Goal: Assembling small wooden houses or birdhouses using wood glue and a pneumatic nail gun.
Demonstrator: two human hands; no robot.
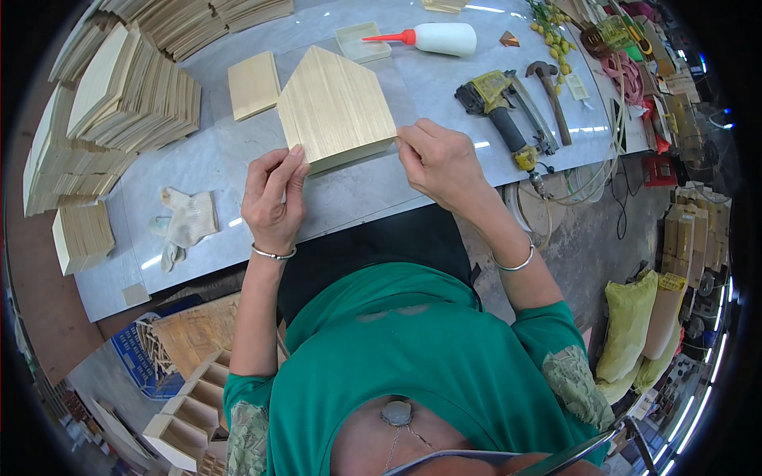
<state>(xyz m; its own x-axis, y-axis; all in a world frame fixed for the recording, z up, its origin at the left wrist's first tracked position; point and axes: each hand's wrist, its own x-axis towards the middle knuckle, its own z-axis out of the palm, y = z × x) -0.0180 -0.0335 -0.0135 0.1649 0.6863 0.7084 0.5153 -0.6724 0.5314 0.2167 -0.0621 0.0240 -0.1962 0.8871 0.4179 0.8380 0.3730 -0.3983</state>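
A pale house-shaped wooden box (333, 107) lies on the table in front of me, its pointed end away from me and a side wall showing along its near edge. My left hand (274, 198) is closed at the near left corner, thumb and fingertips pressed on the wood. At the near right corner, my right hand (440, 163) pinches the edge with curled fingers. A square wooden panel (254, 86) rests just left of the box. Beyond it sits a shallow tray (349, 38), with the red nozzle of a white glue bottle (448, 38) reaching over it.
Tall stacks of wooden panels (139, 95) fill the left side. Work gloves (190, 218) lie near the left front edge. To the right are a yellow-black nail gun (508, 119) with an air hose and a hammer (552, 99). Wooden compartments (186, 420) stand below left.
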